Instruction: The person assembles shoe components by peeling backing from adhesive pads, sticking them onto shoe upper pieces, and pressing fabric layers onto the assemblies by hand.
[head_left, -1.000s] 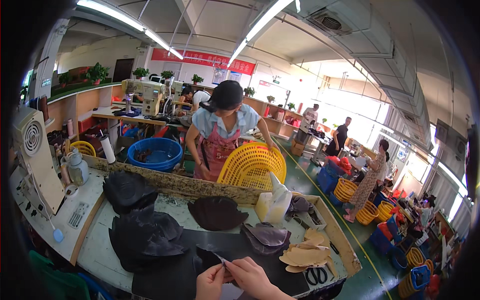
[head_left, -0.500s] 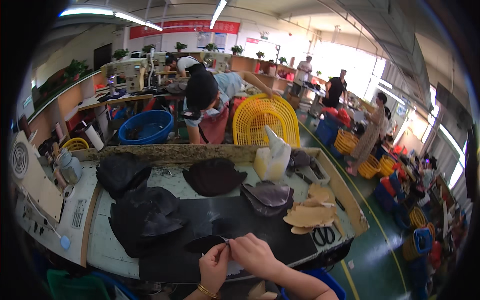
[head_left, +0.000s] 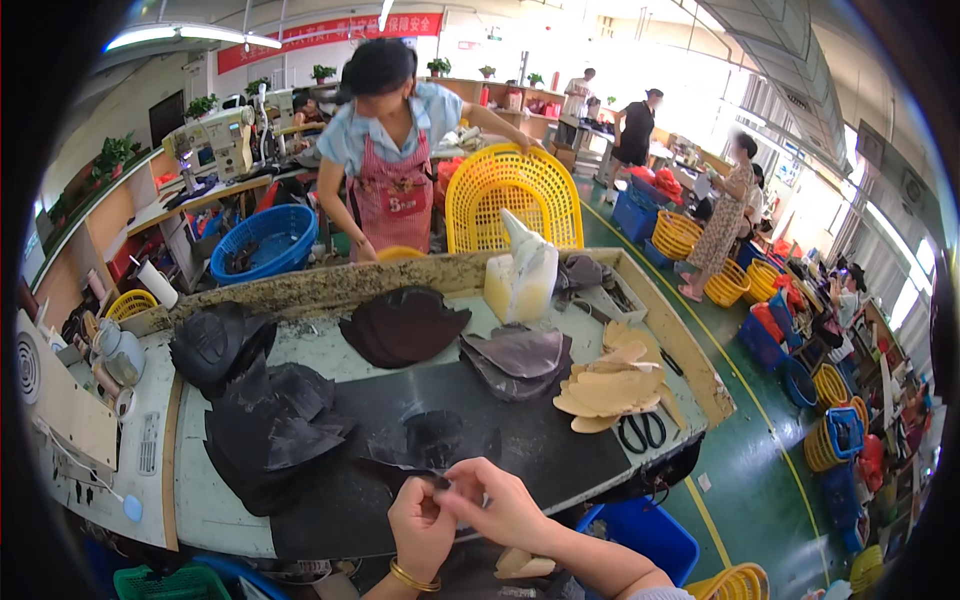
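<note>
At the front edge of the workbench, my left hand (head_left: 418, 525) pinches a thin dark piece of material (head_left: 388, 472), which sticks out to the left over the black mat (head_left: 540, 455). Pressed close beside it, my right hand (head_left: 495, 502) has its fingers closed at the same piece's right end. My fingers hide most of that end. Left of my hands lies a heap of black cut pieces (head_left: 275, 425). Beyond the mat are a stack of dark brown pieces (head_left: 405, 325) and some grey-brown ones (head_left: 515, 360). Tan pieces (head_left: 610, 385) and black-handled scissors (head_left: 642, 432) lie to the right.
A raised wooden rim (head_left: 330, 283) borders the bench. A jug of yellowish liquid (head_left: 522, 275) stands at the back. Across the bench, a co-worker in a red apron (head_left: 392, 205) holds a yellow basket (head_left: 512, 200). A blue tub (head_left: 640, 540) sits below at right.
The co-worker has straightened up from bending, and a second yellow rim now shows by their lower hand. My view has tilted slightly. My hands stay together at the dark piece, which now looks narrower.
</note>
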